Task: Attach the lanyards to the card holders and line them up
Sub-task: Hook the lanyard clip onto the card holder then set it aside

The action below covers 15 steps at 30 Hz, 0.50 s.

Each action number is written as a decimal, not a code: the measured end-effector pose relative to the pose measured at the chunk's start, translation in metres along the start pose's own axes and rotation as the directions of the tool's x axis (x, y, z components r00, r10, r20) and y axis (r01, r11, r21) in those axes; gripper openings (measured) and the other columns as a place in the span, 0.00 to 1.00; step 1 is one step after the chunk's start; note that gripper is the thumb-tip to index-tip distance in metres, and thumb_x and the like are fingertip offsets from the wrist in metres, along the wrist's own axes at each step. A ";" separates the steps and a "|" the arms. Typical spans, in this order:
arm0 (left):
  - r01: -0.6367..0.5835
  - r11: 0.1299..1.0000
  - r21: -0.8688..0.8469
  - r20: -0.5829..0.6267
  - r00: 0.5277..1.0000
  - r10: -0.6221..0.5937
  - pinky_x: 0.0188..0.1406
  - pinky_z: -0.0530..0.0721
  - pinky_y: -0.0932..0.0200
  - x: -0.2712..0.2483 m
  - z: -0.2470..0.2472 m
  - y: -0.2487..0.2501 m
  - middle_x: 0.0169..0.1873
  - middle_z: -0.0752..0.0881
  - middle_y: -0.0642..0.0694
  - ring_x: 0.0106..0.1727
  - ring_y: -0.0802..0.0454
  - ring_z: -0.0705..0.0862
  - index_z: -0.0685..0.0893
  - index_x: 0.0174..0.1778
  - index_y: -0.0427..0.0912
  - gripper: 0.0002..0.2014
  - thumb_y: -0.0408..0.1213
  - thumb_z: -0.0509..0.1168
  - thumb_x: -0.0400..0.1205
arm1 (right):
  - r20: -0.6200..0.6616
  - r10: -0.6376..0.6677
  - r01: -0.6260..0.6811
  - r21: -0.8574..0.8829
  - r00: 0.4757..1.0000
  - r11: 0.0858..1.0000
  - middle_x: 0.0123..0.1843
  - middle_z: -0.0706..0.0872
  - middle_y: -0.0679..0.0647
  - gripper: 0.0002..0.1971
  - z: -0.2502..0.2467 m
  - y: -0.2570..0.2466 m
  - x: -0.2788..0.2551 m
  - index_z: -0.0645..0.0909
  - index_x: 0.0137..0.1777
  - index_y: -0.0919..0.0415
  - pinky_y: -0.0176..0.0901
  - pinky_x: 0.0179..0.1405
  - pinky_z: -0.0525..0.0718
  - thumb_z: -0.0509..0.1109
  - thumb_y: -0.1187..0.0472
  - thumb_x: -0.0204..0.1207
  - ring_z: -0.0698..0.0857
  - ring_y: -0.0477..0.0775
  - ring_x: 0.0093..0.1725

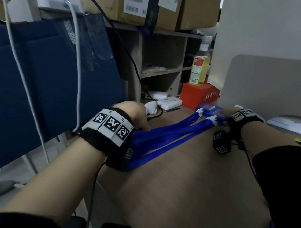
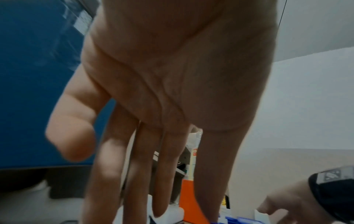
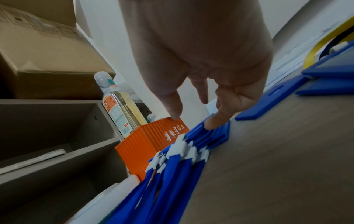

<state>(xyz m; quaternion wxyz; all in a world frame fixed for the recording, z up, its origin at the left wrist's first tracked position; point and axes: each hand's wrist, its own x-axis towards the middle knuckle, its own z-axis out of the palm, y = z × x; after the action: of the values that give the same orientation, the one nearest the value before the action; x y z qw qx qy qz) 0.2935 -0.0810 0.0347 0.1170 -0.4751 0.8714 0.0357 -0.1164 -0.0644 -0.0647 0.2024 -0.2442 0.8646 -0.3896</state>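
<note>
While both hands work at the far edge, the wooden desk (image 1: 188,183) carries most of the clutter: blue bag (image 1: 43,83) at left, cardboard boxes (image 1: 154,6) w/ blurred shipping labels up top, shelf unit (image 1: 161,58) behind. Orange box (image 3: 153,139) w/ white Chinese characters holds a yellow-liquid bottle (image 1: 199,67). Blue lanyards (image 1: 166,134) fan across the desk to stacked card holders (image 1: 209,109). Left hand (image 1: 137,115), fingers straight, rests on the straps; right hand (image 1: 228,114), fingers extended, one fingertip pressing the holders.
</note>
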 end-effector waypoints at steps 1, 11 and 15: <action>-0.038 0.999 -0.024 -0.012 0.999 0.038 0.52 0.85 0.50 0.008 0.001 0.004 0.34 0.85 0.48 0.38 0.48 0.83 0.82 0.38 0.43 0.14 0.51 0.69 0.78 | -0.003 -0.014 0.014 -0.014 1.000 1.000 0.60 0.82 0.58 0.23 -0.007 0.005 0.009 0.79 0.46 0.64 0.54 0.41 0.91 0.76 0.47 0.59 0.84 0.61 0.53; -0.373 0.905 -0.205 -0.057 0.927 0.370 0.36 0.82 0.59 0.018 0.006 0.106 0.43 0.90 0.45 0.41 0.48 0.87 0.87 0.48 0.39 0.14 0.47 0.65 0.82 | -0.068 -0.012 0.020 0.122 0.998 0.992 0.50 0.78 0.60 0.09 -0.052 -0.009 -0.128 0.76 0.59 0.64 0.39 0.26 0.80 0.66 0.65 0.80 0.78 0.54 0.40; -0.516 0.812 -0.273 -0.076 0.853 0.516 0.23 0.74 0.66 0.013 0.010 0.149 0.37 0.88 0.49 0.34 0.52 0.84 0.86 0.47 0.39 0.13 0.45 0.63 0.83 | -0.099 0.048 -0.026 0.216 0.994 0.976 0.42 0.77 0.57 0.09 -0.084 0.013 -0.148 0.74 0.38 0.61 0.28 0.11 0.72 0.66 0.66 0.81 0.81 0.51 0.27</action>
<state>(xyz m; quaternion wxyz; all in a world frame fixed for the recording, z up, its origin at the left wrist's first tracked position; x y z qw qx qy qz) 0.1632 -0.0087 0.0147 0.0346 -0.2328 0.9529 0.1911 -0.0469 0.0769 0.0002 0.1894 -0.1843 0.8313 -0.4889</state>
